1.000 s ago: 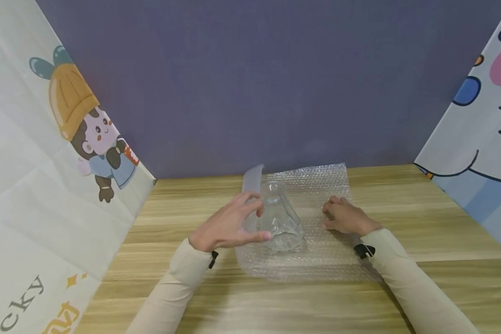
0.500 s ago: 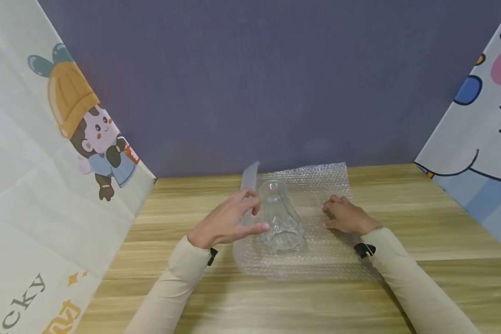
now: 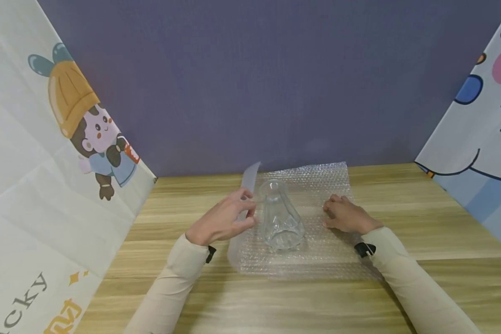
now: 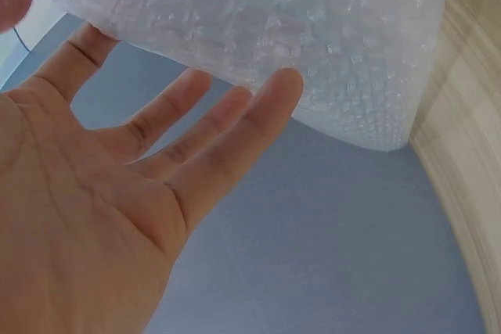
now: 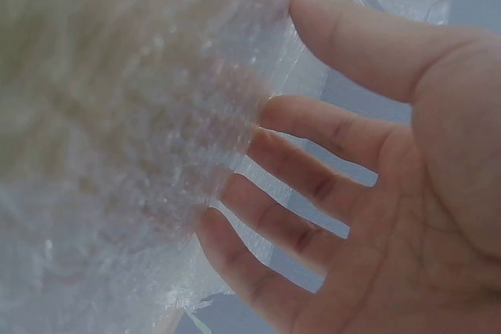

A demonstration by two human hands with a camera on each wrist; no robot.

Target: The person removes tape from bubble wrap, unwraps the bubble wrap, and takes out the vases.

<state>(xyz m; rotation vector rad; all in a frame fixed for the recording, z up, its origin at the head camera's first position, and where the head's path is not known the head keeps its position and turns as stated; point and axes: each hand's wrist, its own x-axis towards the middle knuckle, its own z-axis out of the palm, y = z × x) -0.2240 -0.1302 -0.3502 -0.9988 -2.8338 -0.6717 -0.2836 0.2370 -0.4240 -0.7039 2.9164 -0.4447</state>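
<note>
A clear glass vessel (image 3: 283, 220), narrow at the far end and wide at the near end, lies on a sheet of bubble wrap (image 3: 317, 260). My left hand (image 3: 223, 219) is at the sheet's left side, where the edge curls upward. In the left wrist view its fingers are spread and fairly straight, with fingertips at the edge of the bubble wrap (image 4: 274, 13). My right hand (image 3: 347, 217) rests on the sheet to the right of the vessel. The right wrist view has its loosely bent fingertips against the bubble wrap (image 5: 117, 131), thumb apart.
A wooden-patterned tabletop (image 3: 250, 306) lies beneath everything. Behind it stands a dark blue-grey panel (image 3: 250, 83). Printed cloth sheets with cartoon figures hang at the left (image 3: 16, 162) and right (image 3: 492, 157).
My left hand has drawn slightly left, away from the vessel, and its thumb and fingers are nearer each other. The wrap's left edge has shifted left. My right hand stays put.
</note>
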